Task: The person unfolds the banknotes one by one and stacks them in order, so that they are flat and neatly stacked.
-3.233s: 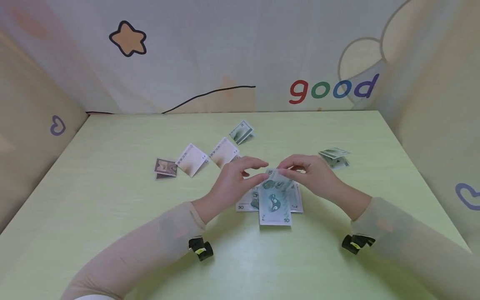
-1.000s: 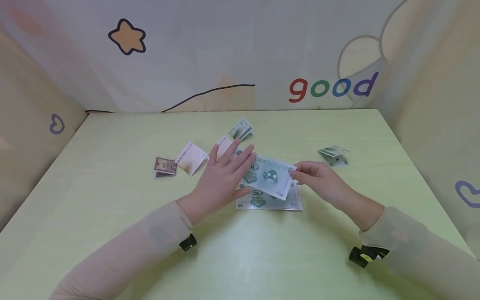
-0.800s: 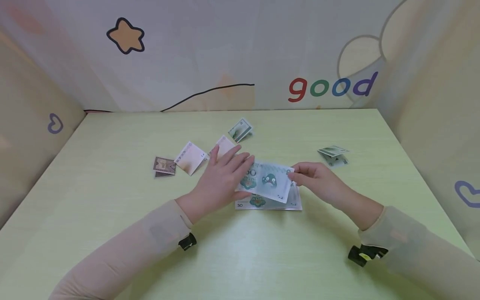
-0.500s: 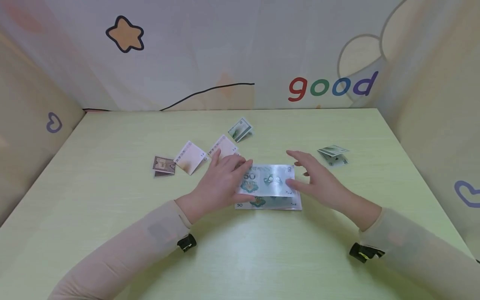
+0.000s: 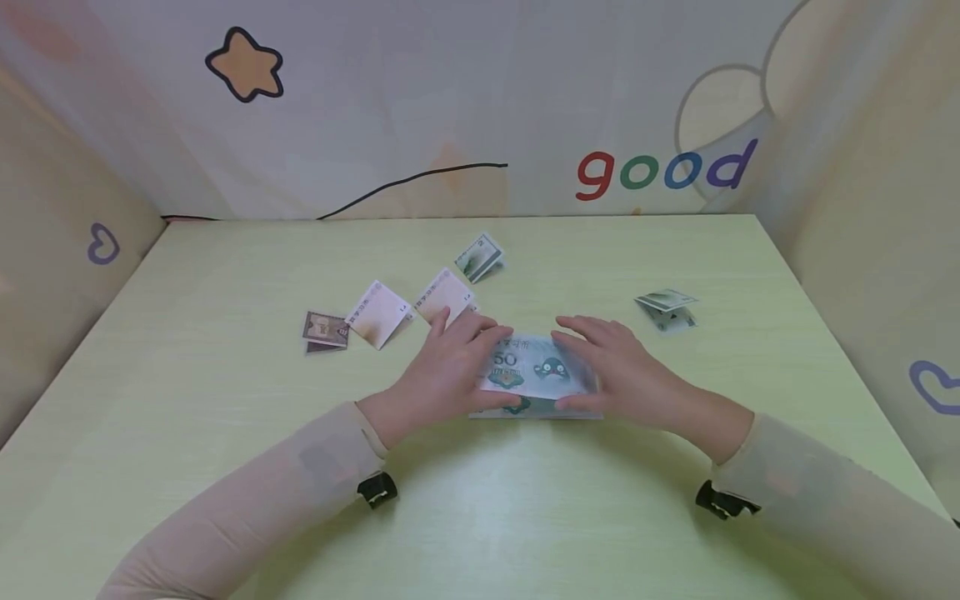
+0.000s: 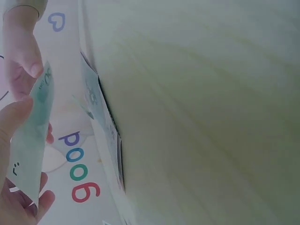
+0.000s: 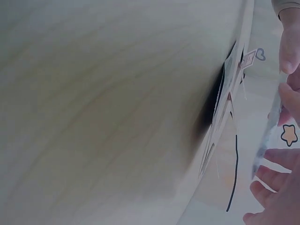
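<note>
One blue-green 50 note was held raised above the middle of the desk, over at least one flat 50 note; the count beneath could not be told. The left hand gripped its left end, the right hand its right, each with thumb and fingers parted across the note. Farther off lay five folded notes: one brown note, two pale notes and two green notes, one green well to the right.
</note>
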`<state>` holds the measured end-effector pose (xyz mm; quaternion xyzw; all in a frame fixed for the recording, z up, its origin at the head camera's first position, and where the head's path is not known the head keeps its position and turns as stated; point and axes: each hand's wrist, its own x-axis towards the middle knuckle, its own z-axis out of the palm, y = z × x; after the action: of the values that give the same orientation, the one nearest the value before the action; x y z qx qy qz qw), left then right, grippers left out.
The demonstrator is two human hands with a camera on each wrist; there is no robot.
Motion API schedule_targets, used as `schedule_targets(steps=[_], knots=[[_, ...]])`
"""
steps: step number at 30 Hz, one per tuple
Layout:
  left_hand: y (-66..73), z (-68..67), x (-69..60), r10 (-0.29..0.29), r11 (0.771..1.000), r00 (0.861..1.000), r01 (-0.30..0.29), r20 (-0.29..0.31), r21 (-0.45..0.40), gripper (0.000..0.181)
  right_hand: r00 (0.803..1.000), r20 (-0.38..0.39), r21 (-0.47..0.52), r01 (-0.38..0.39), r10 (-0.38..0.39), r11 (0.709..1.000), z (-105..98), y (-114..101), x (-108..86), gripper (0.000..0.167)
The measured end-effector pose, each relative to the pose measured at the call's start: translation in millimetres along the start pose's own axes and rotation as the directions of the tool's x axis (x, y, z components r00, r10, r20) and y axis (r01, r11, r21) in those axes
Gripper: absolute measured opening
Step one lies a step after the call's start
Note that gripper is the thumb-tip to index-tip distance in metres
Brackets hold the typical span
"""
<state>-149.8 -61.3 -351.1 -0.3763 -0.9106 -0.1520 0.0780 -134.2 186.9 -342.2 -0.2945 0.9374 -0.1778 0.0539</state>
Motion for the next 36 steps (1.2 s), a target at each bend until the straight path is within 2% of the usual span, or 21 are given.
schedule_targets(steps=[4, 9, 16, 24, 29, 36], knots=[[-0.5, 4.0, 0.5, -0.027, 1.000, 0.999, 0.027, 0.027, -0.015, 0.073, 1.000, 0.020, -0.011, -0.009, 0.009, 1.000, 0.1, -0.7, 0.5, 0.077], [-0.2, 8.3, 1.5, -0.056, 0.998, 0.993, 0.060, 0.108, -0.036, 0.076, 0.998, 0.056, -0.023, -0.025, 0.026, 0.999, 1.6, 0.8, 2.1, 0.075], [-1.1, 10.2, 1.4, -0.020, 1.000, 0.977, 0.017, 0.213, 0.019, 0.073, 0.993, 0.112, -0.068, -0.027, 0.034, 0.997, 7.3, 3.9, 4.4, 0.076], [-1.2, 13.0, 0.8, -0.034, 0.999, 0.937, 0.035, 0.348, 0.003, 0.072, 0.988, 0.151, -0.123, 0.009, 0.010, 0.992, 15.5, 9.4, 5.8, 0.073], [-0.6, 15.5, -1.6, -0.026, 1.000, 0.902, 0.025, 0.431, 0.008, 0.068, 0.984, 0.178, -0.140, 0.023, 0.002, 0.990, 18.4, 9.3, 5.5, 0.071], [8.5, 17.0, -10.0, 0.055, 0.997, 0.855, -0.078, 0.516, 0.024, 0.071, 0.982, 0.190, -0.174, 0.037, -0.003, 0.984, 20.3, 8.8, 5.2, 0.070]])
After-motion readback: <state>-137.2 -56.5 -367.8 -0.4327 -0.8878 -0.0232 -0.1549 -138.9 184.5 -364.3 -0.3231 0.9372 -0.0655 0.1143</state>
